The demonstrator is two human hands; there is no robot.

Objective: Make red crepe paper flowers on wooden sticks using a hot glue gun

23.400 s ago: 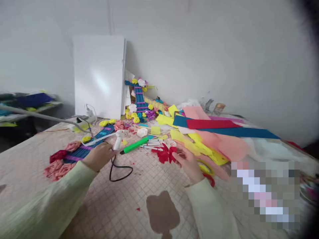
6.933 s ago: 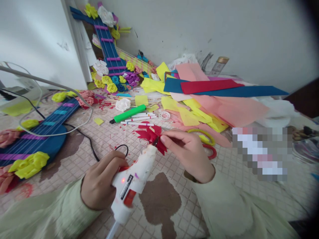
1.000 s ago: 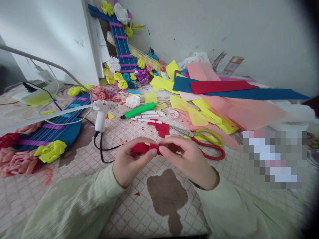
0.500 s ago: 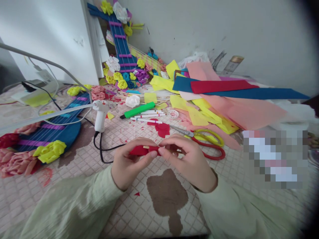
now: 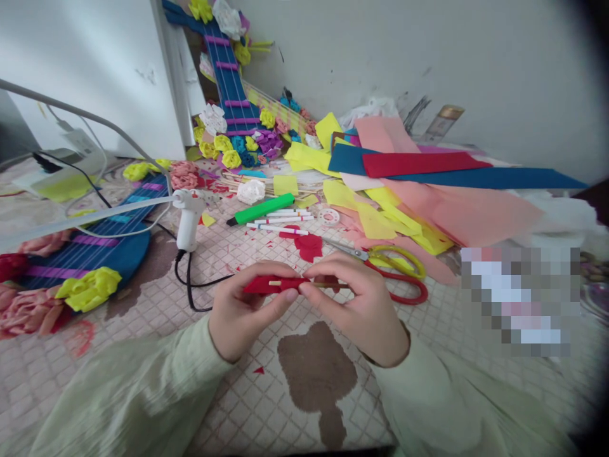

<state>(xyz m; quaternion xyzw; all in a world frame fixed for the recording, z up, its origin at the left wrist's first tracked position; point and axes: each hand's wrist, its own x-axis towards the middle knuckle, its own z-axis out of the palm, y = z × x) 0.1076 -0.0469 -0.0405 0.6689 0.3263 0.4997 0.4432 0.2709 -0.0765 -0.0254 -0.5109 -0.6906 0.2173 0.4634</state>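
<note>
Both hands meet over the near middle of the table. My left hand is closed on a strip of red paper, its thumb pressing from the near side. A thin wooden stick lies sideways in the paper; its left tip pokes out of the red, and its other end runs beneath the fingers of my right hand. That hand is closed too, thumb and fingertips pinching paper and stick beside the left thumb. Scissors with red and yellow handles lie just beyond the right hand. Red paper cutouts lie past the fingers.
A white glue gun stands at left with its black cord trailing toward my left hand. Behind are a green marker, several white pens and a tape roll. Coloured paper piles at right; blue guitar-shaped crafts stand left and back.
My fingers have shifted slightly on the red paper. More of the stick now shows by the right hand, and less of its left tip is bare. The view has moved a little.
</note>
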